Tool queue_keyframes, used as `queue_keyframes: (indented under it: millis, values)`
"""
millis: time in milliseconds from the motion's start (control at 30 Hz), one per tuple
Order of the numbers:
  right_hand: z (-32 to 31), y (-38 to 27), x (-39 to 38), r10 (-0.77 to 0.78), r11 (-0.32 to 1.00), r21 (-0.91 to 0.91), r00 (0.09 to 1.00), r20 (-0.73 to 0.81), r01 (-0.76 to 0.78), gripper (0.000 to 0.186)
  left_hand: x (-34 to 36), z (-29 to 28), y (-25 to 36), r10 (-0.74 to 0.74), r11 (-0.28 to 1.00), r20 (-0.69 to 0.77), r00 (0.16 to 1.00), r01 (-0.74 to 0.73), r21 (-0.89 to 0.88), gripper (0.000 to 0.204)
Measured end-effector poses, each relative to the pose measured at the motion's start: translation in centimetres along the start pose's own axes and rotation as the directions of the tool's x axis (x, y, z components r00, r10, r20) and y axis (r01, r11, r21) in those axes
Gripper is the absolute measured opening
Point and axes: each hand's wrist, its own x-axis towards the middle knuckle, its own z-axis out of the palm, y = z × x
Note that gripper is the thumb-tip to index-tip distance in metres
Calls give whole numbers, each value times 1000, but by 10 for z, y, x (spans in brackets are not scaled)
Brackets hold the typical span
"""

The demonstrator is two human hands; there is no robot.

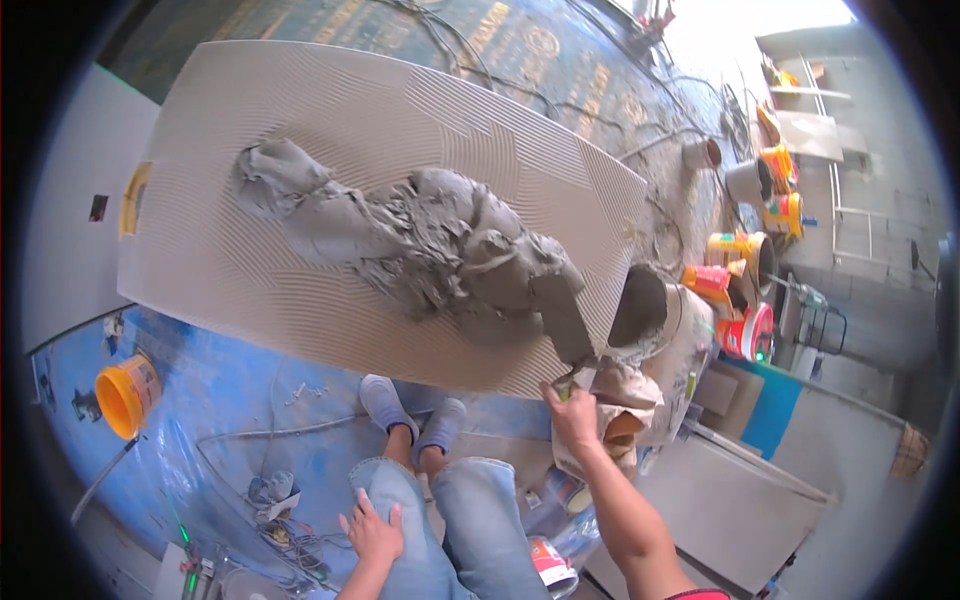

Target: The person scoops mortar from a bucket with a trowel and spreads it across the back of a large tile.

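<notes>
My right hand is closed round the handle of a trowel, whose blade is smeared with grey mortar. That blade lies against the right end of a thick heap of wet grey mortar. Under the heap is a large pale slab, its face covered with combed ridges of mortar. My left hand is by my jeans-covered knee, fingers spread, with nothing in it. Just past the slab's right corner stands a mortar-coated bucket.
An orange bucket lies tipped on the blue floor covering. Paper sacks stand beside my right hand. Several buckets, including a red one, line the right side. Cables run across the floor beyond the slab.
</notes>
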Motion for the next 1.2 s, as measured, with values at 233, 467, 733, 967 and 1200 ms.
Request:
queue_keyframes:
  millis: [233,467,733,967,1200]
  values:
    - [135,79,-33,34,997,77,953,-301,-11,42,-9,23,3,75,993,-22,997,-73,91,78]
    - [263,98,-38,10,929,365,978,-210,69,23,-15,55,-45,135,877,228,964,-224,426,66]
    - [343,48,-45,-232,920,172,845,-482,351,28,-13,58,-17,192,804,147,970,-241,544,76]
    - [330,96,-126,104,683,720,992,73,-125,28,-25,19,7,243,807,87,966,-251,535,78]
    - [201,125,-158,-153,727,651,976,-157,219,38,-32,-51,32,342,803,-2,940,-291,520,78]
